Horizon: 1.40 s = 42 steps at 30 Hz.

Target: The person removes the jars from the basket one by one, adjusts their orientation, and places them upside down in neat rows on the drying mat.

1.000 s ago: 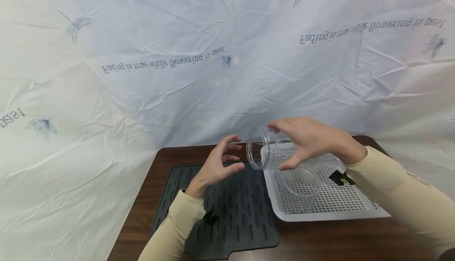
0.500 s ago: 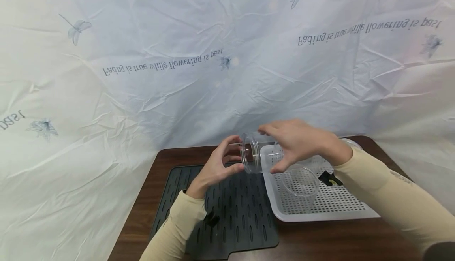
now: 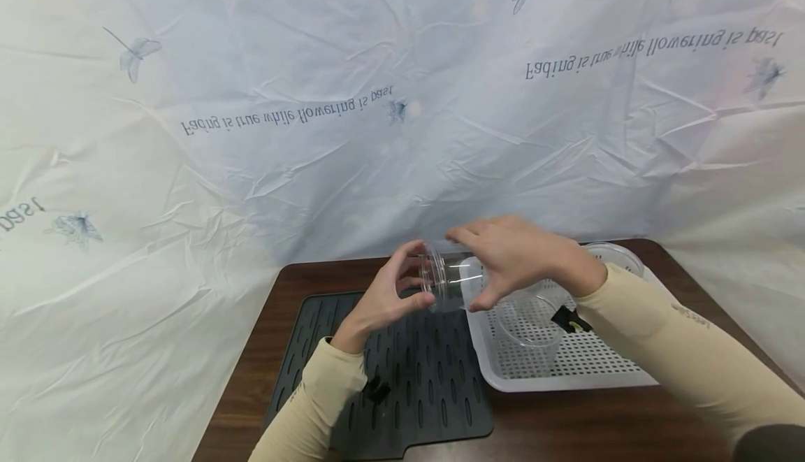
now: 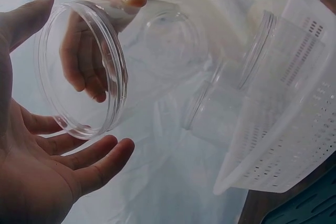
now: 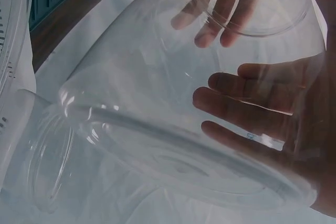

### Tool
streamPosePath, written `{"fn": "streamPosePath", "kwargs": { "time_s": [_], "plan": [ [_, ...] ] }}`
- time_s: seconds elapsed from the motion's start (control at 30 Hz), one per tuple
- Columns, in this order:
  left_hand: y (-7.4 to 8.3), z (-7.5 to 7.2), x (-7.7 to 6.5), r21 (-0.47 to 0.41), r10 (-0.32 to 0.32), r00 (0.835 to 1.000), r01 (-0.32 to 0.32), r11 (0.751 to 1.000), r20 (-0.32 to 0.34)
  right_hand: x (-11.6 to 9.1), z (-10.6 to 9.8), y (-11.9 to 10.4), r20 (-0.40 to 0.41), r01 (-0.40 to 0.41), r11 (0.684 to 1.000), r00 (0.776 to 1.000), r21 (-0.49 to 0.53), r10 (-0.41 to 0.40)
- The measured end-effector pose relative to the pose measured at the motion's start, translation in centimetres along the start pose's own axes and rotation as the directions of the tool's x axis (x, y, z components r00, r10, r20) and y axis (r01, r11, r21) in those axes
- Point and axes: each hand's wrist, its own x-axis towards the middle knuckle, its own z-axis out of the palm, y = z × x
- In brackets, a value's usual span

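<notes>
My right hand point(image 3: 516, 259) grips a clear plastic jar point(image 3: 454, 277) from its far side, thumb below and fingers above. The jar lies on its side in the air, its ringed mouth facing left. My left hand point(image 3: 383, 294) stands around that mouth, thumb under and fingers over the rim. In the left wrist view, the left fingers point(image 4: 97, 166) are spread loosely right at the rim, with the palm facing the opening. Through the clear wall of the jar, the right wrist view shows fingers of both hands. Nothing shows inside the jar.
A white perforated basket point(image 3: 585, 382) stands at the right, with another clear jar point(image 3: 531, 326) in it. A further clear round rim point(image 3: 619, 254) shows behind the right forearm. A dark slotted mat point(image 3: 411, 385) lies at the left on the brown table point(image 3: 235, 385). A printed sheet point(image 3: 352, 168) hangs behind.
My right hand has carried the jar leftward, bringing its mouth from a gap away to between the left thumb and fingers. The left hand has barely moved.
</notes>
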Motion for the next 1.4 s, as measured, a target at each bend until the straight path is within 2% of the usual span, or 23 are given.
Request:
{"fn": "streamPosePath", "kwargs": {
  "time_s": [0.5,0.8,1.2,1.4],
  "plan": [
    [-0.1,0.0,-0.1,-0.005,-0.015,1.000,0.015,1.000,0.015,1.2,0.9,-0.7,0.027,0.000,0.999,1.000,-0.048,0.001],
    [-0.3,0.2,-0.2,0.036,-0.039,0.998,0.041,0.999,-0.054,1.7,1.6,-1.2,0.016,0.004,0.995,1.000,-0.105,-0.002],
    [-0.6,-0.1,-0.2,0.032,-0.014,0.999,0.016,0.999,-0.052,1.9,1.6,-1.5,0.008,-0.002,0.995,1.000,-0.103,0.002],
    [-0.6,-0.3,0.0,0.068,0.015,0.998,-0.010,0.998,-0.065,1.9,1.3,-1.6,0.007,-0.008,0.995,1.000,-0.100,0.008]
  ]
}}
